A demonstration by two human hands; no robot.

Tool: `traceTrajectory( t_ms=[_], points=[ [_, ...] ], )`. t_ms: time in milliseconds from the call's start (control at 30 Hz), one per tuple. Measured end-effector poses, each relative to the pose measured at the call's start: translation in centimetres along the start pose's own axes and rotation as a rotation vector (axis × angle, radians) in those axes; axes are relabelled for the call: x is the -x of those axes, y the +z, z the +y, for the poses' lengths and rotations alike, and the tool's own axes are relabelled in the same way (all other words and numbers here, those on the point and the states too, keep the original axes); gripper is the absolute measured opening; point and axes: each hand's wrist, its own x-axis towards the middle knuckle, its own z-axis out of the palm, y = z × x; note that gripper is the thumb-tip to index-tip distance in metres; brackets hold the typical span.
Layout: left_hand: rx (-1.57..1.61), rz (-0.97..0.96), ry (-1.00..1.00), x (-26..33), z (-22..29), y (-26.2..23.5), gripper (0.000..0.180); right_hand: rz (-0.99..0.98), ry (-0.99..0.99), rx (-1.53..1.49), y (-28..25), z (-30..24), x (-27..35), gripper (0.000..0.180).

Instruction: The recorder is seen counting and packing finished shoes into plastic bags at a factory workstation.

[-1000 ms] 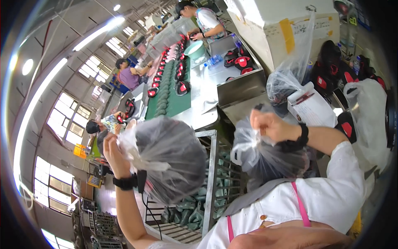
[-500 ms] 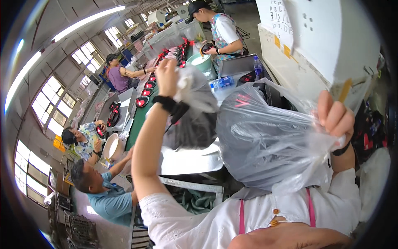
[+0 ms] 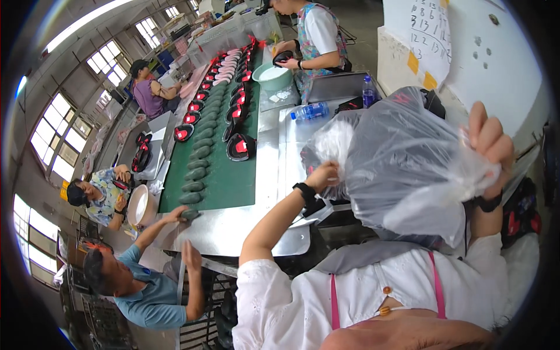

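"Plastic bags (image 3: 402,169) are filling the near right; what are the fingers doing?"

"On the right hand (image 3: 490,140) they're curling around the larger bag's bunched neck; the left hand (image 3: 322,176) is pinching gathered white film on the smaller bag (image 3: 337,140), some fingertips hiding."

"Why there?"

"Probably because bunching is keeping the mouths closed and giving thin film a firm hold."

"And the textures?"

"Clear, crinkled plastic is swelling roundly over dark contents I cannot make out."

"Farther out?"

"Smooth, shiny metal (image 3: 262,233) is bordering a flat green belt (image 3: 239,186) to the left. Rounded dark-green forms (image 3: 202,152) are lining up between rows of black-and-red shoe uppers (image 3: 241,147), perhaps for keeping kinds apart. A co-worker's hand (image 3: 175,214) is reaching the nearest form; a round teal basin (image 3: 272,86) is standing far off."
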Motion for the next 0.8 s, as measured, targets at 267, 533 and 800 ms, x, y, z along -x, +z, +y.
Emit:
traceTrajectory(
  t_ms=[267,533,800],
  points=[
    [-0.284,0.19,0.363,13.5,-1.3,-0.4,0.046,-0.313,-0.096,-0.415,7.3,7.7,-6.8,0.02],
    [0.585,0.695,0.782,24.4,-5.9,3.8,0.057,-0.876,-0.046,-1.055,25.0,14.4,-12.2,0.007],
    [0.055,1.109,0.408,26.6,-14.3,2.4,0.053,-1.394,-0.101,-0.843,33.8,19.7,-6.1,0.01]
  ],
)
